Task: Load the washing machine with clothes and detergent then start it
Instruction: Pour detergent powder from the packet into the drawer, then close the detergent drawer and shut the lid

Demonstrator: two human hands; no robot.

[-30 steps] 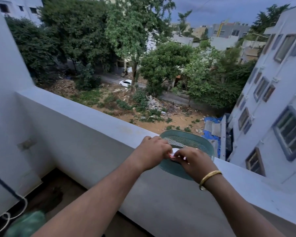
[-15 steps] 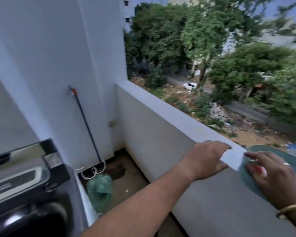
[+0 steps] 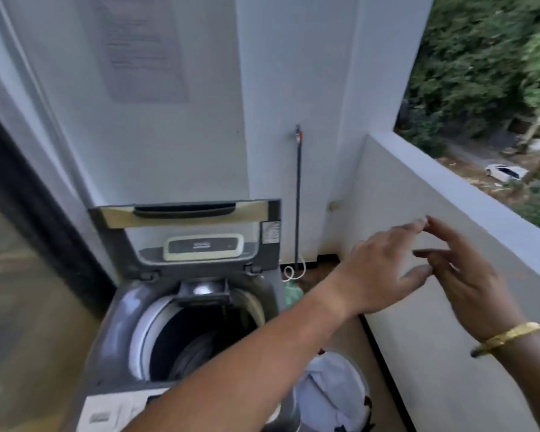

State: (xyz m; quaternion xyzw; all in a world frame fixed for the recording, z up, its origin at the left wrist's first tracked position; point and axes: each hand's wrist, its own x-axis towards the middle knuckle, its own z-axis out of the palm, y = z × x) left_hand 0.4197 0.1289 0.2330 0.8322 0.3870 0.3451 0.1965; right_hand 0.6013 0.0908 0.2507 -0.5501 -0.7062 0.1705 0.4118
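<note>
A grey top-loading washing machine [image 3: 122, 322] stands at lower centre with its lid [image 3: 187, 235] raised; the drum [image 3: 194, 341] is dark and I cannot tell what is inside. A round basket of pale clothes [image 3: 334, 397] sits on the floor to its right. My left hand [image 3: 384, 272] reaches across above the gap between machine and parapet, fingers stretched out and apart. My right hand [image 3: 471, 285], with a gold bangle on the wrist, hovers just right of it, fingers spread. I see nothing in either hand, though both are blurred.
The white balcony parapet [image 3: 449, 194] runs along the right, with trees and a white car beyond. A dark hose [image 3: 298, 198] hangs on the back wall and a green bag [image 3: 293, 293] lies behind the machine. A glass door [image 3: 19, 275] fills the left.
The view has swung left from the parapet to the washing machine. Both hands have come off the green basket and small packet on the ledge, which are out of view now.
</note>
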